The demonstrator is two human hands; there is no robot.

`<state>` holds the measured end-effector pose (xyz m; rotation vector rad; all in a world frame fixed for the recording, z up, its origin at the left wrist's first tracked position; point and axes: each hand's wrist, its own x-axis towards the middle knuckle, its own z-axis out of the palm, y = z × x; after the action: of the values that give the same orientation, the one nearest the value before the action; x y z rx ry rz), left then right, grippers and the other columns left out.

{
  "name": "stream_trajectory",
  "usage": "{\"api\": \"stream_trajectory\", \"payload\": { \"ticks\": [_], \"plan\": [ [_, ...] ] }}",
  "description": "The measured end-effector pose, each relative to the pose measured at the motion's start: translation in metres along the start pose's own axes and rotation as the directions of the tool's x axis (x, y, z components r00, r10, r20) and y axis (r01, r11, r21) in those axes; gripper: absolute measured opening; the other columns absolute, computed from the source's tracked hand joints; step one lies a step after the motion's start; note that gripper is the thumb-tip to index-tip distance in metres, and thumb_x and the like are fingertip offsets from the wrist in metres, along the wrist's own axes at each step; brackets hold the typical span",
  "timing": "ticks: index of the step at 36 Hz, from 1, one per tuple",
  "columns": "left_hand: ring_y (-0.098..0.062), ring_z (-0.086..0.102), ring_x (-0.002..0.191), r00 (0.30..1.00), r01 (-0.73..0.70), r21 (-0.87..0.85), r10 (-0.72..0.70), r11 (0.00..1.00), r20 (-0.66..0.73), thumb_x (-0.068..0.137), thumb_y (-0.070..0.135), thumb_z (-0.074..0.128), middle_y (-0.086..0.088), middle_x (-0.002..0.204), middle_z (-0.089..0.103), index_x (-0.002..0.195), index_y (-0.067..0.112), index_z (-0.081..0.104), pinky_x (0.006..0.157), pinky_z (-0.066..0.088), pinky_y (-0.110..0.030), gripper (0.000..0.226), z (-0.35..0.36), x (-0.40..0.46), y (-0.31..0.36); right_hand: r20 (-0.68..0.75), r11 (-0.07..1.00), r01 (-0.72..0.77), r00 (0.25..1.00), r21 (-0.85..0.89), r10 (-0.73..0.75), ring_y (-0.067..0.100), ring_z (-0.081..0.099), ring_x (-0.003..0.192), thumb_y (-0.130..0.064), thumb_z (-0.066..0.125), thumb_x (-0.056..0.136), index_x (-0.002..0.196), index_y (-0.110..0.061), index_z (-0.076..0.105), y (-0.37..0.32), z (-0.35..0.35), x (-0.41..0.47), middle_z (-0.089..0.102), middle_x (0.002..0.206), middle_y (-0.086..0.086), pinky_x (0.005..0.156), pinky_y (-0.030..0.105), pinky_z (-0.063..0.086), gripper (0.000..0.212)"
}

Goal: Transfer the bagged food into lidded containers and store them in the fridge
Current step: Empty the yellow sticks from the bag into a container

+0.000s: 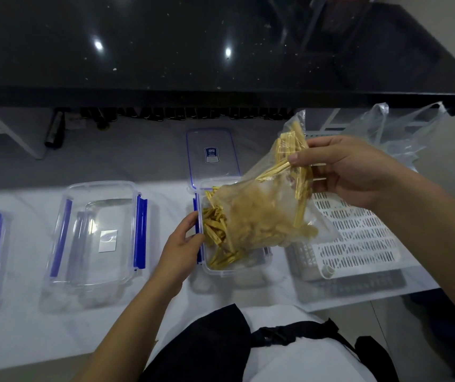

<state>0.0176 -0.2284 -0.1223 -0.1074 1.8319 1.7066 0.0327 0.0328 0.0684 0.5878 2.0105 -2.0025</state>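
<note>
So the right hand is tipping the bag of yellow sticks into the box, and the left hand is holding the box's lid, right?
Not quite. In the head view the left hand holds the side of the box, not its lid, which lies behind the box. The right hand is indeed tipping the bag of yellow sticks into the box.

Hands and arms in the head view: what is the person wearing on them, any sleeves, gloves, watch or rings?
Both are bare. The left hand and right hand show no gloves, rings or watch, and both forearms are uncovered as far as the frame shows; no sleeves are visible. At the bottom, a white garment with black straps and a buckle covers the torso.
</note>
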Motion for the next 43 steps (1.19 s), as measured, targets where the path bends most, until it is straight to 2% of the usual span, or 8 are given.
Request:
{"api": "stream_trajectory", "payload": {
  "ticks": [6,11,18,25,31,35,39,43],
  "plan": [
    [0.002,0.071,0.088,1.0,0.009,-0.024,-0.008,1.0,0.02,0.1,0.024,0.058,0.039,0.097,0.067,0.116,0.055,0.058,0.064,0.058,-0.021,0.035,-0.002,0.0,0.004,0.018,1.0,0.005,1.0,-0.03,-0.005,0.017,0.069,0.07,-0.016,0.079,0.067,0.086,-0.013,0.079,0.0,-0.001,-0.005,0.074,0.084,0.007,0.058,0.03,0.057,0.02],
    [-0.007,0.071,0.091,1.0,0.021,-0.015,-0.021,1.0,0.02,0.101,0.024,0.057,0.033,0.104,0.064,0.121,0.053,0.055,0.063,0.058,-0.022,0.035,-0.003,0.001,0.007,0.007,1.0,0.019,1.0,-0.024,-0.019,0.017,0.07,0.07,-0.016,0.079,0.065,0.086,-0.013,0.08,0.0,-0.002,-0.009,0.075,0.084,0.008,0.059,0.032,0.059,0.021],
    [0.002,0.071,0.081,0.999,0.021,-0.022,-0.02,1.0,0.038,0.1,0.028,0.06,0.04,0.093,0.064,0.105,0.065,0.054,0.06,0.058,-0.021,0.038,-0.003,0.002,0.005,-0.032,0.998,0.044,0.998,-0.037,-0.045,0.019,0.072,0.074,-0.015,0.08,0.065,0.092,-0.011,0.08,0.001,0.004,-0.016,0.076,0.09,0.011,0.064,0.033,0.061,0.027],
    [0.001,0.071,0.086,0.998,-0.016,-0.044,0.019,0.999,0.065,0.101,0.025,0.058,0.038,0.103,0.063,0.101,0.069,0.056,0.065,0.06,-0.024,0.044,-0.003,0.002,0.003,-0.056,0.998,0.053,0.997,-0.024,-0.054,0.017,0.072,0.072,-0.016,0.081,0.064,0.089,-0.013,0.08,0.0,0.007,-0.023,0.076,0.088,0.009,0.061,0.03,0.058,0.025],
    [-0.004,0.069,0.096,0.995,-0.048,-0.049,0.052,0.998,0.081,0.099,0.029,0.061,0.035,0.117,0.055,0.126,0.065,0.047,0.064,0.06,-0.023,0.047,-0.007,0.003,0.004,-0.091,0.998,0.041,0.995,-0.048,-0.045,0.017,0.071,0.071,-0.015,0.079,0.065,0.09,-0.013,0.08,0.001,0.009,-0.031,0.075,0.086,0.009,0.06,0.03,0.058,0.025],
    [0.001,0.068,0.092,0.991,-0.079,0.01,0.077,0.997,0.107,0.097,0.02,0.06,0.037,0.111,0.057,0.114,0.073,0.046,0.06,0.058,-0.019,0.058,-0.01,0.007,0.005,-0.115,0.998,0.036,0.992,-0.049,-0.042,0.018,0.071,0.075,-0.016,0.079,0.065,0.096,-0.01,0.079,-0.002,0.01,-0.034,0.075,0.09,0.01,0.069,0.034,0.061,0.031],
    [-0.007,0.063,0.105,0.99,-0.081,0.055,0.074,0.995,0.119,0.097,0.02,0.062,0.026,0.117,0.054,0.13,0.064,0.039,0.062,0.057,-0.017,0.059,-0.014,0.015,0.005,-0.135,0.998,0.039,0.99,-0.05,-0.046,0.018,0.071,0.073,-0.016,0.079,0.064,0.092,-0.011,0.08,-0.003,0.015,-0.037,0.075,0.089,0.01,0.068,0.034,0.06,0.029],
    [-0.008,0.061,0.107,0.989,-0.076,0.077,0.065,0.994,0.135,0.096,0.022,0.064,0.024,0.116,0.053,0.135,0.06,0.036,0.061,0.056,-0.016,0.062,-0.018,0.021,0.004,-0.167,0.998,0.038,0.985,-0.044,-0.044,0.019,0.072,0.076,-0.016,0.08,0.062,0.094,-0.011,0.08,-0.005,0.018,-0.038,0.076,0.091,0.01,0.073,0.036,0.061,0.033]
  ]
}}
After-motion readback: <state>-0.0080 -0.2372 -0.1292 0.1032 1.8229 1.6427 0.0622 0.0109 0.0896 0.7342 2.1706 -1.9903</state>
